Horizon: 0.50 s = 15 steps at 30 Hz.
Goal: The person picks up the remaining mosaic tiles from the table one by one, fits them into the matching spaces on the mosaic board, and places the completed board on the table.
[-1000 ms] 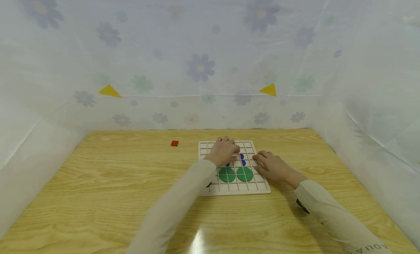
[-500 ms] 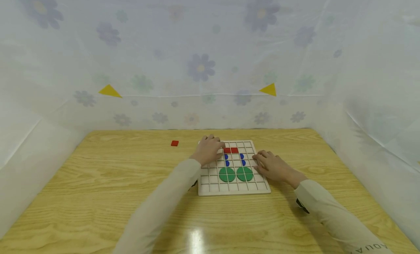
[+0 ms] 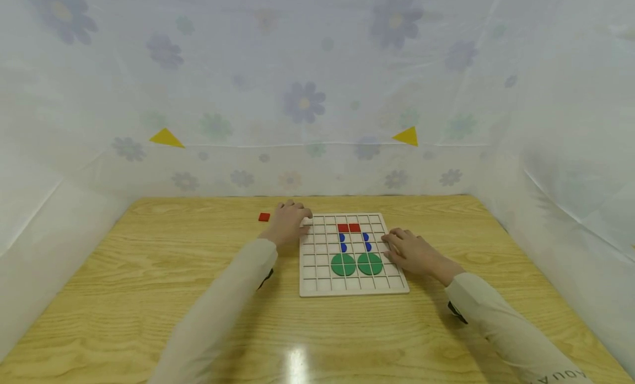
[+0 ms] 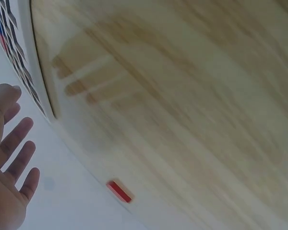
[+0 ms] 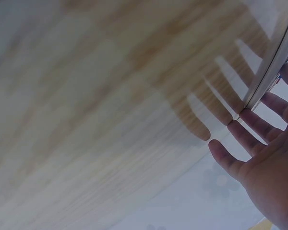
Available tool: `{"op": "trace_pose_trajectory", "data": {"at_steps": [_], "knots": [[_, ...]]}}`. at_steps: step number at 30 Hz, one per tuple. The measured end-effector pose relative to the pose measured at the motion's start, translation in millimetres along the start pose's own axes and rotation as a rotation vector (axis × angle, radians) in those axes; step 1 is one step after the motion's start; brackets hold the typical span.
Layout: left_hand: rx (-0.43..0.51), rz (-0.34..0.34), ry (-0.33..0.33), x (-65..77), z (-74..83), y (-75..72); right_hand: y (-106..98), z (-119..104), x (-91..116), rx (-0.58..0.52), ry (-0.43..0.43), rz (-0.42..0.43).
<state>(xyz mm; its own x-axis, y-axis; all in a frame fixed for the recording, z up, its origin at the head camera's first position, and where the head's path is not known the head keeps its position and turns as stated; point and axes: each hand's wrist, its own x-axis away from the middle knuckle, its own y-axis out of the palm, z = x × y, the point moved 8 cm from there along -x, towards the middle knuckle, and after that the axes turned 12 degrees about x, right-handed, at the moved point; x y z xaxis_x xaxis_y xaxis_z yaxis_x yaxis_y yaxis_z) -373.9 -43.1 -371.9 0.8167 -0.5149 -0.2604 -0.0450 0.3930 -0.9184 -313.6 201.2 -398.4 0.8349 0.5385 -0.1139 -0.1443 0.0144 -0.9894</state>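
A white board with a raised grid lies on the wooden table. Two red square tiles, several small blue half-round pieces and two green discs sit on it. My left hand hovers at the board's far left corner, its fingers relaxed and holding nothing. Just left of that hand, another red square tile lies on the table; the left wrist view shows this red tile apart from the spread fingers. My right hand rests at the board's right edge, with fingertips touching it and fingers extended.
The wooden table extends around the board on both sides and in front. Behind it hangs a pale flowered sheet, with two yellow triangles on it. Similar sheeting closes both sides.
My left hand has moved leftward off the board's middle toward the loose red tile, uncovering the two red tiles and the left blue pieces. My right hand has stayed put.
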Motion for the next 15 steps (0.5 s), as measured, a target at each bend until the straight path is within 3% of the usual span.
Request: {"op": "trace_pose_trajectory", "data": {"at_steps": [15], "knots": [[-0.056, 0.025, -0.14, 27.3, -55.7, -24.5, 0.7, -0.5, 0.3, 0.004, -0.011, -0.01]]}}
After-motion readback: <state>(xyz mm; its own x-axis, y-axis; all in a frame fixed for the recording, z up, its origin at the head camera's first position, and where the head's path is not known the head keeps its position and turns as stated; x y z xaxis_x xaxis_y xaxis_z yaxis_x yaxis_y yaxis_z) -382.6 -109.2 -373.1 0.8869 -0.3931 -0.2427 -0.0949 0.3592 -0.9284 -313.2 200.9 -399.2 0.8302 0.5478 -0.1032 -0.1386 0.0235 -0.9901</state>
